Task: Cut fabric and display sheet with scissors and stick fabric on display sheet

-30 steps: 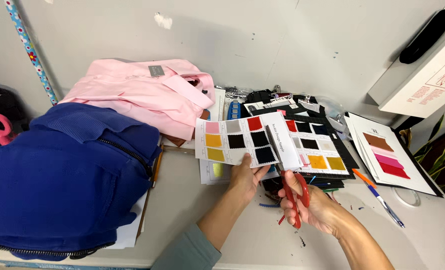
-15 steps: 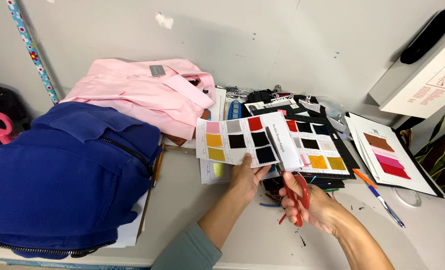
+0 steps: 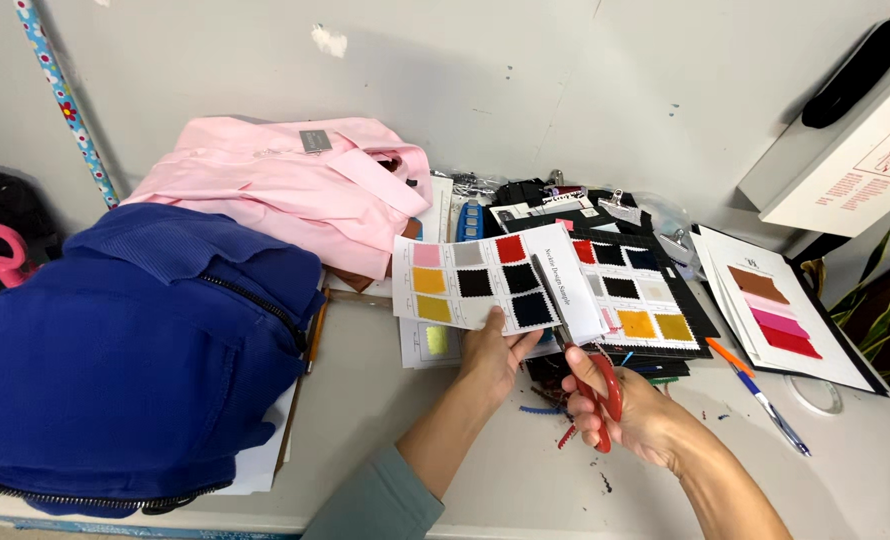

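Observation:
My left hand [image 3: 492, 352] holds up a white swatch card [image 3: 485, 280] by its lower edge; the card carries small fabric squares in pink, grey, red, orange, black, yellow and navy. My right hand [image 3: 627, 412] grips red-handled scissors [image 3: 587, 358], whose dark blades reach up across the card's right part. Behind the card lies another swatch sheet [image 3: 637, 297] with black, white and yellow squares on a dark pile. Small fabric scraps [image 3: 555, 420] lie on the table under my hands.
A blue zipped garment [image 3: 115, 350] and a folded pink shirt [image 3: 295, 185] fill the left side. A swatch sheet with brown, pink and red strips [image 3: 780, 310] lies right, beside a pen [image 3: 765, 400] and tape roll [image 3: 813, 393]. A white box [image 3: 845, 150] stands at far right.
The card and both hands have barely shifted; the scissors stay against the card's right part.

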